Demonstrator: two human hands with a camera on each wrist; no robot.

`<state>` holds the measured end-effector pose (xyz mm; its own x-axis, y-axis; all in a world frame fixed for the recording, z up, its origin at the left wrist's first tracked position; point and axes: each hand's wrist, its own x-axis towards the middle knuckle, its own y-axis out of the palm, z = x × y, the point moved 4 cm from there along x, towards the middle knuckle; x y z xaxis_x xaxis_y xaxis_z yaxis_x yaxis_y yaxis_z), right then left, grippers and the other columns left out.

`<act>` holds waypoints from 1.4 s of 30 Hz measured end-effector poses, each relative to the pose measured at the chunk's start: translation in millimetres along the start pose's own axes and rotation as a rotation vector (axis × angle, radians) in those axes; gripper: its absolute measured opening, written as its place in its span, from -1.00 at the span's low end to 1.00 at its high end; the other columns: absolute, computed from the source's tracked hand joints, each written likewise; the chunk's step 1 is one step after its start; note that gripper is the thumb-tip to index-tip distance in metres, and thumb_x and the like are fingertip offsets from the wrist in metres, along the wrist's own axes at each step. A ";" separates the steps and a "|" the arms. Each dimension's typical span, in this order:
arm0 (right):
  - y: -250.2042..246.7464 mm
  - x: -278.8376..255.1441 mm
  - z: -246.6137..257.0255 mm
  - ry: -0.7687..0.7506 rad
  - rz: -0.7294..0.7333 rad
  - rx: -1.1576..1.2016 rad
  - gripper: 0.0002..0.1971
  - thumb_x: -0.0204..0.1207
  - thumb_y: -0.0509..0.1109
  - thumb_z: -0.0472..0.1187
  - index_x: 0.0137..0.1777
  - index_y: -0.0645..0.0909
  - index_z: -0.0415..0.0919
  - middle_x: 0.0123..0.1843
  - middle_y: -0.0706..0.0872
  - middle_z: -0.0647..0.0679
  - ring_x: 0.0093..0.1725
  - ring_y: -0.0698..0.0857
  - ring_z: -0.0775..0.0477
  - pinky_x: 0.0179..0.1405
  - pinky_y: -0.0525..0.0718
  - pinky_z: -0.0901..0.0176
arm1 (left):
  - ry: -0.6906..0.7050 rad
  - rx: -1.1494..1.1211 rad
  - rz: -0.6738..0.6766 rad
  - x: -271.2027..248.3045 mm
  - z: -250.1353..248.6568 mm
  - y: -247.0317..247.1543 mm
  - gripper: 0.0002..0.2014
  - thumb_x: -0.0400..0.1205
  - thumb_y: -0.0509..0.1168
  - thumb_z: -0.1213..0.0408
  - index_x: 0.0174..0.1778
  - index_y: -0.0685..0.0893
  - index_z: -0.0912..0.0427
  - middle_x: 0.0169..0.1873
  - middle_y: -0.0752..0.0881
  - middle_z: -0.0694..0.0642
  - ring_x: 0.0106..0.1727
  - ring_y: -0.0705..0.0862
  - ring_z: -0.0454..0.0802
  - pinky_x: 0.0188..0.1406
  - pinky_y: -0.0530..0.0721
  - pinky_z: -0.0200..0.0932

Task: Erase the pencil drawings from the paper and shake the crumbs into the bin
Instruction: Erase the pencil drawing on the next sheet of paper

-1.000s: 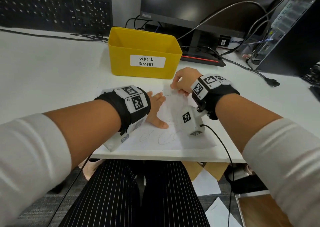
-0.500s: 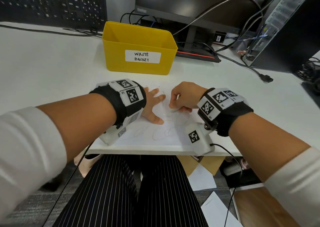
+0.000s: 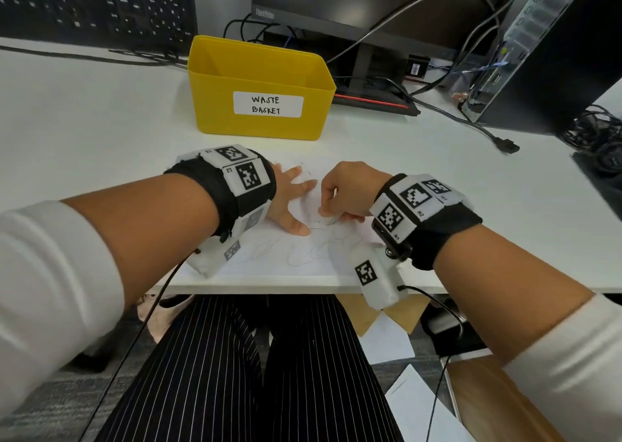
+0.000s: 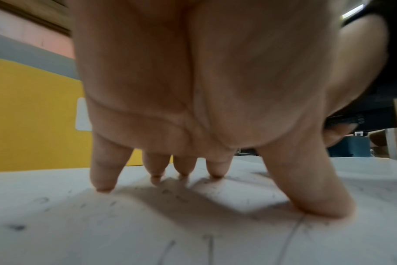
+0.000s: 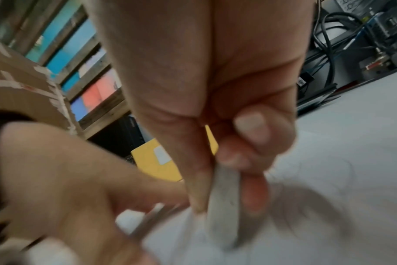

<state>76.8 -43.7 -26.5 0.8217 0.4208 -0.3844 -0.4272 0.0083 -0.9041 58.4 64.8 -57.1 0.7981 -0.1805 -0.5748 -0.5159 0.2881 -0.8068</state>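
The paper (image 3: 286, 256) lies flat at the near edge of the white desk (image 3: 84, 121), faint pencil loops (image 3: 303, 254) showing on its near half. The left hand (image 3: 286, 202) is spread on the sheet, straight fingers (image 4: 103, 177) and thumb pressing down on their tips with the palm arched above. Just to its right, the right hand (image 3: 346, 192) is curled round a white eraser (image 3: 331, 220), pinched between thumb and fingers with its lower end touching the paper; the wrist view of it is blurred. Dark crumbs (image 4: 17, 227) lie scattered on the sheet. The yellow bin (image 3: 259, 84), labelled WASTE BASKET, stands behind the paper, apart from it
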 end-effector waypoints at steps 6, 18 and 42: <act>-17.2 19.1 4.9 0.065 -0.049 -0.131 -0.78 0.55 0.36 -0.11 -0.26 0.57 -0.24 -0.43 0.51 -0.02 -0.48 0.44 0.09 -0.42 0.42 0.37 | 0.018 -0.035 -0.016 -1.9 -0.7 0.1 -0.08 0.57 0.11 -0.31 0.63 -0.34 -0.07 0.64 -0.30 0.12 0.66 -0.14 0.28 0.57 0.02 0.22; 6.9 -13.0 -2.5 0.021 0.013 0.057 -0.75 0.49 0.43 -0.20 -0.41 0.53 -0.13 -0.52 0.60 0.04 -0.73 0.52 0.23 -0.59 0.52 0.43 | 0.005 0.016 -0.012 -1.4 -2.0 0.7 -0.08 0.56 0.06 -0.34 0.62 -0.37 -0.05 0.64 -0.32 0.12 0.66 -0.13 0.27 0.57 0.02 0.21; 11.2 -2.9 -19.1 0.059 0.021 0.379 -0.79 0.51 0.44 -0.21 -0.33 0.55 -0.19 -0.32 0.72 -0.20 -0.46 0.59 -0.14 -0.30 0.68 0.00 | 0.014 -0.060 0.017 -15.7 -0.1 -0.2 -0.28 0.63 -0.08 -0.30 0.62 -0.28 -0.21 0.64 -0.30 -0.03 0.64 -0.21 0.32 0.57 -0.11 0.22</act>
<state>76.9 -62.2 -39.0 0.8267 0.3720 -0.4220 -0.5444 0.3396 -0.7670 46.0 67.4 -47.9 0.7849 -0.1893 -0.5900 -0.5474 0.2342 -0.8034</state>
